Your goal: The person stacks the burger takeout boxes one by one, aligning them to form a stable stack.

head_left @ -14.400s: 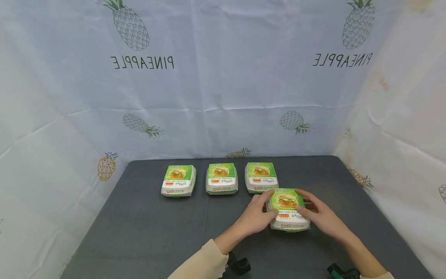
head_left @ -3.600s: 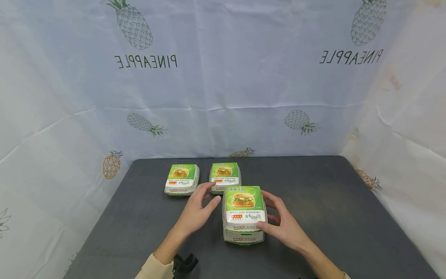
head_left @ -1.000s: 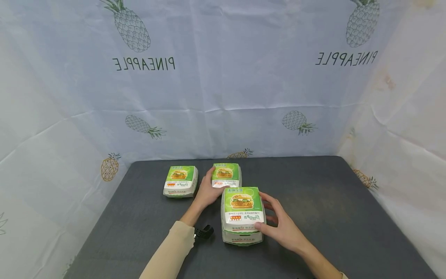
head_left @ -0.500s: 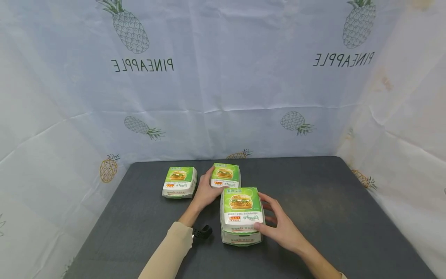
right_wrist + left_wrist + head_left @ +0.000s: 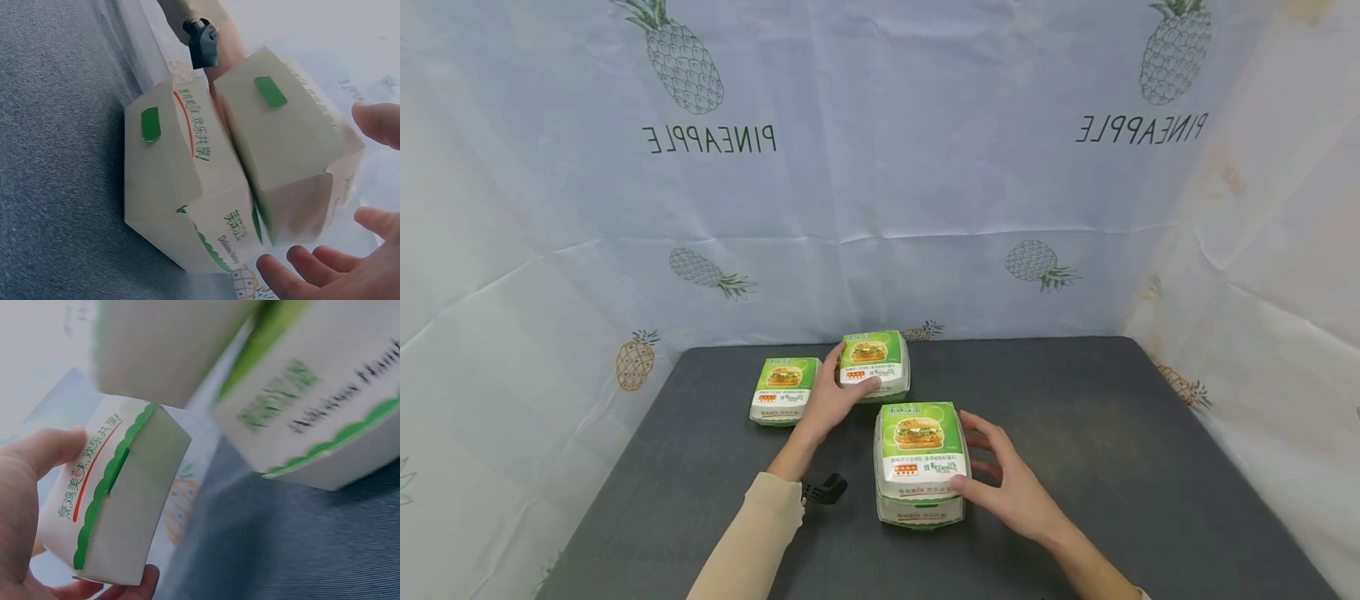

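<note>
My left hand [image 5: 827, 404] grips a green and white burger box [image 5: 872, 364] at the back, thumb on its front and fingers along its left side. In the left wrist view this burger box [image 5: 125, 494] is tilted and held clear of the table. In front stand two more burger boxes, one on the other: the upper box [image 5: 921, 442] covers most of the lower box [image 5: 922, 511]. My right hand [image 5: 1015, 492] is at the right side of the upper box, with its fingers loosely spread and the thumb at the front corner, as the right wrist view also shows.
Another burger box [image 5: 785, 387] lies at the back left, its right edge partly behind my left hand. The dark grey table [image 5: 1112, 467] ends at a pale pineapple-print cloth [image 5: 925, 192] hanging behind and at both sides.
Long before, the boxes stood singly; two are now stacked. Since half a second ago, the left hand has lifted the back box and moved it slightly left. The right hand has stayed by the stack.
</note>
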### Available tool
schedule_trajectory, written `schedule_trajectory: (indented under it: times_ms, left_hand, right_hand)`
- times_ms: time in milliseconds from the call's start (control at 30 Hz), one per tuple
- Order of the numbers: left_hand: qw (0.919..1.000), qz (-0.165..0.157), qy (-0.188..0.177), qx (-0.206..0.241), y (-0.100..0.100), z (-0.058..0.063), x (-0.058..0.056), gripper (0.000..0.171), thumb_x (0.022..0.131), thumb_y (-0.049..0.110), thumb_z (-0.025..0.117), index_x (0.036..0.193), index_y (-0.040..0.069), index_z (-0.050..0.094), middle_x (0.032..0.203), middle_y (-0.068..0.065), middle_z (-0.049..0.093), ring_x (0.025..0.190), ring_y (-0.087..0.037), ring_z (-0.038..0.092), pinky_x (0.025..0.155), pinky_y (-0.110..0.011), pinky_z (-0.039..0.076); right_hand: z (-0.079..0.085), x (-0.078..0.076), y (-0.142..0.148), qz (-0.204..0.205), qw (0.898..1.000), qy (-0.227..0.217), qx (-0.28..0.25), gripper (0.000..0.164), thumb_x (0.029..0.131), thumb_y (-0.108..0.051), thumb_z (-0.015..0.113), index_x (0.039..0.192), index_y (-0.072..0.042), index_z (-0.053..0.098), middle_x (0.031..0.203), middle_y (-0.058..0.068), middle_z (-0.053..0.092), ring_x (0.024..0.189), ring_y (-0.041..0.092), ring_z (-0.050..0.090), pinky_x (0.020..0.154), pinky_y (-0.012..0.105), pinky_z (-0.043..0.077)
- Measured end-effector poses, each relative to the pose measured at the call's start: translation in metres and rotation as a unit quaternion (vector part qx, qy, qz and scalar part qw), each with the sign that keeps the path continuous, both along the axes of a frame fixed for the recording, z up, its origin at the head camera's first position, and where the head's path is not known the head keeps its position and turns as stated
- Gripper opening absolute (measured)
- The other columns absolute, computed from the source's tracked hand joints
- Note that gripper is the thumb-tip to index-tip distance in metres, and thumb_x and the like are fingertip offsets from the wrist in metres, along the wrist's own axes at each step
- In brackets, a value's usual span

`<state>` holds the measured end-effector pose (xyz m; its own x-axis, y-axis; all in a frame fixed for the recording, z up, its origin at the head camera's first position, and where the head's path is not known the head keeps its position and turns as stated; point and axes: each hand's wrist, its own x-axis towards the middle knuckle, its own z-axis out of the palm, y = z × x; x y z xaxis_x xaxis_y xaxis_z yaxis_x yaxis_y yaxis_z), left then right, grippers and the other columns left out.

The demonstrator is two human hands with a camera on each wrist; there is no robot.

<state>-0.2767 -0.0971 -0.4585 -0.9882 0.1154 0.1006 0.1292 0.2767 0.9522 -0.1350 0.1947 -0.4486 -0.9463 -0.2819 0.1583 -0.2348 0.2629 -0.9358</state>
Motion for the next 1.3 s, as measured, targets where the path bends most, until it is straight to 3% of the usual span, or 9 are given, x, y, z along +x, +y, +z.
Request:
schedule_trajectory:
  times_ms: [200, 300, 400, 667, 867, 1300]
  left_hand:
    - [0.9997, -0.014, -0.002, 0.018, -0.005, 0.032, 0.01, 0.096, 0.092, 0.029, 0.079, 0.164, 0.02, 0.017, 0.138, -0.014, 0.046, 0.113, -0.027, 0.059, 0.088, -0.036, 0.052]
    - [0.9995, -0.026, 0.0, 0.019, -0.004, 0.052, 0.02, 0.095, 0.093, 0.022, 0.077, 0.164, 0.014, 0.015, 0.144, -0.018, 0.039, 0.117, -0.031, 0.056, 0.087, -0.036, 0.052]
    - [0.9996, -0.027, 0.005, 0.01, -0.003, 0.063, 0.026, 0.095, 0.093, 0.021, 0.077, 0.164, 0.013, 0.015, 0.148, -0.022, 0.032, 0.12, -0.033, 0.052, 0.088, -0.038, 0.052]
    - [0.9985, -0.036, 0.043, -0.002, 0.001, 0.069, 0.037, 0.095, 0.091, 0.027, 0.08, 0.164, 0.025, 0.019, 0.144, -0.016, 0.035, 0.123, -0.031, 0.051, 0.087, -0.041, 0.053]
    - [0.9957, -0.057, 0.073, 0.002, 0.007, 0.081, 0.054, 0.095, 0.088, 0.03, 0.08, 0.163, 0.023, 0.022, 0.138, -0.014, 0.042, 0.122, -0.03, 0.049, 0.085, -0.041, 0.054]
    - [0.9933, -0.069, 0.09, -0.026, 0.025, 0.091, 0.088, 0.095, 0.088, 0.036, 0.081, 0.163, 0.028, 0.024, 0.138, -0.01, 0.042, 0.118, -0.025, 0.048, 0.086, -0.04, 0.053]
  right_hand:
    - [0.008, -0.001, 0.004, -0.001, 0.999, 0.046, 0.011, 0.075, 0.096, -0.016, 0.073, 0.158, -0.015, 0.031, 0.159, 0.011, 0.029, 0.137, 0.041, 0.041, 0.103, 0.045, 0.049]
    - [0.014, -0.003, 0.008, 0.001, 0.997, 0.072, 0.021, 0.075, 0.096, -0.014, 0.072, 0.158, -0.015, 0.031, 0.159, 0.012, 0.03, 0.137, 0.041, 0.041, 0.103, 0.044, 0.049]
    - [0.02, -0.005, 0.012, 0.0, 0.996, 0.088, 0.022, 0.075, 0.096, -0.012, 0.071, 0.159, -0.018, 0.03, 0.158, 0.013, 0.031, 0.138, 0.041, 0.041, 0.104, 0.04, 0.048]
    - [0.036, -0.011, 0.018, -0.007, 0.995, 0.1, 0.027, 0.075, 0.097, -0.01, 0.071, 0.159, -0.022, 0.03, 0.158, 0.006, 0.032, 0.14, 0.036, 0.041, 0.107, 0.035, 0.046]
    - [0.047, -0.017, 0.014, 0.003, 0.994, 0.11, 0.025, 0.077, 0.097, -0.01, 0.071, 0.16, -0.022, 0.029, 0.16, 0.006, 0.031, 0.141, 0.035, 0.04, 0.107, 0.032, 0.045]
    - [0.072, -0.022, -0.006, 0.02, 0.993, 0.118, -0.01, 0.082, 0.094, -0.007, 0.072, 0.161, -0.021, 0.027, 0.161, 0.006, 0.028, 0.142, 0.033, 0.038, 0.109, 0.044, 0.042]
